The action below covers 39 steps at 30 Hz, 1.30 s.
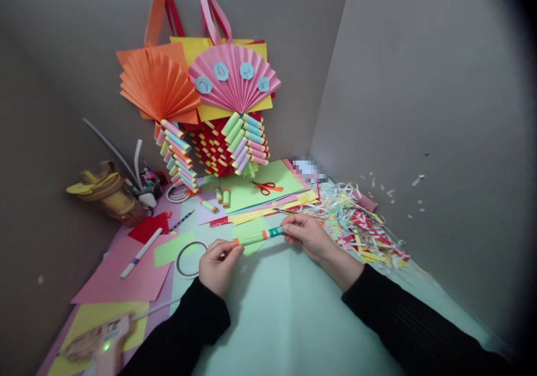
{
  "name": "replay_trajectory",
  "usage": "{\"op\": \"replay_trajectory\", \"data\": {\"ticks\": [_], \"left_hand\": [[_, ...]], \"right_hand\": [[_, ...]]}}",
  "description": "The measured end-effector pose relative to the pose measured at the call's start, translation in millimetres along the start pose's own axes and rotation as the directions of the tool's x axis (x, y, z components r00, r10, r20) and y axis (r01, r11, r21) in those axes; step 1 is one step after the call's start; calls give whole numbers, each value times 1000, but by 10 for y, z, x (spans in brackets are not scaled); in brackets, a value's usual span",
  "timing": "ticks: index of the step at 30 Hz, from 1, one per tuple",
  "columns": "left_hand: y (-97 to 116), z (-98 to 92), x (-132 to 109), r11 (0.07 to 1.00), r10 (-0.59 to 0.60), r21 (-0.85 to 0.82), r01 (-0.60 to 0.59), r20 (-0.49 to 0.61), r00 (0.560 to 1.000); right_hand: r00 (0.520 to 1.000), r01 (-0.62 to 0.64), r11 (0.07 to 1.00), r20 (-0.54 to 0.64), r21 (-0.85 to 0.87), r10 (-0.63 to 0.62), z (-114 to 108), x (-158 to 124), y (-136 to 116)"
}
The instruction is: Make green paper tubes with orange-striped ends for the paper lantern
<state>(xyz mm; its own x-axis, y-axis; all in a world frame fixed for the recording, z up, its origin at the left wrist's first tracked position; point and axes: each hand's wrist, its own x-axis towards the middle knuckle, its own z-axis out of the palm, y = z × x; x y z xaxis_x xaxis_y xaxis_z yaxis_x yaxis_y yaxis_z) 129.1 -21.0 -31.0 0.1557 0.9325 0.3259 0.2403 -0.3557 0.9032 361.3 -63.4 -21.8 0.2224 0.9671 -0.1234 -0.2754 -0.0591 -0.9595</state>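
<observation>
Between my two hands stretches a light green paper roll (254, 238) with an orange band at each end. My left hand (218, 263) is closed, pinching the roll's left end. From its right end sticks out a teal pen-like stick (276, 231) with white marks; its kind is not clear. The fingertips of my right hand (305, 233) are closed on the stick's far end. Just left of my left hand lies a roll of white tape (181, 259). Several short green rolls with orange bands (226, 198) rest beyond my hands.
Red-handled scissors (265, 188) lie on green paper (241, 194). Shredded paper strips (356, 222) are heaped at right. A glue gun (115, 337) with a green light lies front left, below a white marker (141, 253). Paper fan and firecracker ornaments (235, 79) hang behind. A cup (109, 194) stands back left.
</observation>
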Motion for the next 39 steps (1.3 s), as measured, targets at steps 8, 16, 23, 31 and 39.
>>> {"op": "replay_trajectory", "data": {"ticks": [8,16,23,31,39], "left_hand": [[-18,-13,24,999,-35,-15,35,19,999],[14,21,31,995,-89,-28,93,127,988],[10,75,-16,933,-314,-127,337,176,933],[-9,66,-5,889,-371,-206,410,202,906],[-16,66,-2,908,-308,-222,355,221,925]], "right_hand": [[999,18,996,47,-87,-14,-12,7,6],[886,458,605,388,-652,-253,65,-165,3],[816,560,269,465,-783,-343,130,-199,81],[822,557,299,464,-774,-330,159,-204,93],[757,643,328,510,-692,-408,73,-179,24]]}}
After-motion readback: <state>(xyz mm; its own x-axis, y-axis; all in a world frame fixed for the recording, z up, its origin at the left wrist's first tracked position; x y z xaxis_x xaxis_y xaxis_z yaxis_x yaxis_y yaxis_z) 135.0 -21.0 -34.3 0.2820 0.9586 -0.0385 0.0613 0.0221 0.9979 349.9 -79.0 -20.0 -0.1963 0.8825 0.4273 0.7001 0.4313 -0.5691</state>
